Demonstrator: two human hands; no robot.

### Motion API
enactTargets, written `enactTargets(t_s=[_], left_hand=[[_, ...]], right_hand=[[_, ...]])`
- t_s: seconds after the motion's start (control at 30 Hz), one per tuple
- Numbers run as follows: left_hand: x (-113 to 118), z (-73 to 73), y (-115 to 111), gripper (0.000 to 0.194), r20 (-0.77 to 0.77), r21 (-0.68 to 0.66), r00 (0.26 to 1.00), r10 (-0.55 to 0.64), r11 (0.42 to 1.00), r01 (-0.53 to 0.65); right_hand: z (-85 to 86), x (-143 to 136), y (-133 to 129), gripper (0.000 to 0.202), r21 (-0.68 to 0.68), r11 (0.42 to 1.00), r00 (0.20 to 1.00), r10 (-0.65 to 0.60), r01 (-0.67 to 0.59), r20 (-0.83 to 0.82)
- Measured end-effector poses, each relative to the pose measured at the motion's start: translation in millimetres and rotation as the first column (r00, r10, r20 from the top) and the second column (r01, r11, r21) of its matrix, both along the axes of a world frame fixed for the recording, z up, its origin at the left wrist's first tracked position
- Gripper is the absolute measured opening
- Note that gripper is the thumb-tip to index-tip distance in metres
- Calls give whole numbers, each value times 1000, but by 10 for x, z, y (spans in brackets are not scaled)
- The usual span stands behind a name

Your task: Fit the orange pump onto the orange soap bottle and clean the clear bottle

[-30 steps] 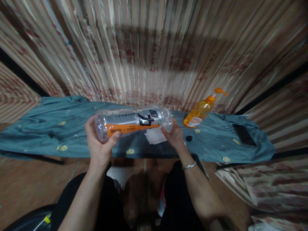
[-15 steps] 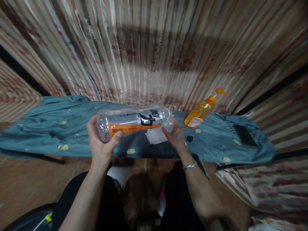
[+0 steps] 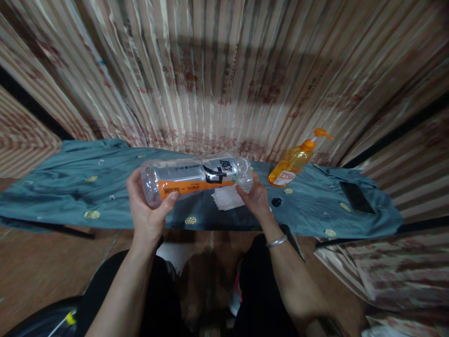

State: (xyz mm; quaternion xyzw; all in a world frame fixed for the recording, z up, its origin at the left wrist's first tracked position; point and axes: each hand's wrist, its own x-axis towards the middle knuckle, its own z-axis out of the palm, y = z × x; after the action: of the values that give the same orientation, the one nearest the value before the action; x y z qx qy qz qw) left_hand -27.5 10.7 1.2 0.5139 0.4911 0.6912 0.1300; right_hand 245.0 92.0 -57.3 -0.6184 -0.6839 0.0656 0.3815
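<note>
A clear plastic bottle (image 3: 196,176) with a silver and orange label lies sideways in the air over the cloth-covered table. Its base end is gripped by my left hand (image 3: 149,208), the thumb resting on the label. My right hand (image 3: 257,196) is closed round the neck end. Whether the bottle has a cap cannot be made out. Below the neck, white tissue (image 3: 228,197) lies on the cloth. Right of my right hand is a small black object (image 3: 276,202).
An orange pump bottle (image 3: 289,164) stands at the right on the blue-green cloth (image 3: 70,187). Farther right lies a dark phone (image 3: 357,197). Striped curtains (image 3: 210,84) hang behind the table. Black frame bars (image 3: 31,100) slope at both sides.
</note>
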Motion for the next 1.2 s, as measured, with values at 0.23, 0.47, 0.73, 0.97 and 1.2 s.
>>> enactTargets(t_s=[0.23, 0.47, 0.73, 0.97, 1.2], left_hand=[[15, 20, -5, 77, 25, 0, 1000, -4, 1000, 4], [-14, -32, 12, 77, -14, -5, 1000, 23, 1000, -23], [14, 11, -4, 75, 15, -5, 1000, -10, 1000, 10], [55, 43, -12, 83, 42, -16, 999, -5, 1000, 6], [71, 65, -38, 84, 10, -29, 1000, 18, 999, -18]], right_hand=[[81, -26, -31, 60, -49, 999, 1000, -13, 12, -26], [124, -40, -46, 59, -70, 997, 1000, -10, 8, -29], [62, -12, -23, 53, -13, 1000, 999, 11, -11, -36], [57, 19, -37, 62, -28, 999, 999, -24, 23, -33], [107, 8, -83, 57, -25, 999, 998, -29, 28, -47]])
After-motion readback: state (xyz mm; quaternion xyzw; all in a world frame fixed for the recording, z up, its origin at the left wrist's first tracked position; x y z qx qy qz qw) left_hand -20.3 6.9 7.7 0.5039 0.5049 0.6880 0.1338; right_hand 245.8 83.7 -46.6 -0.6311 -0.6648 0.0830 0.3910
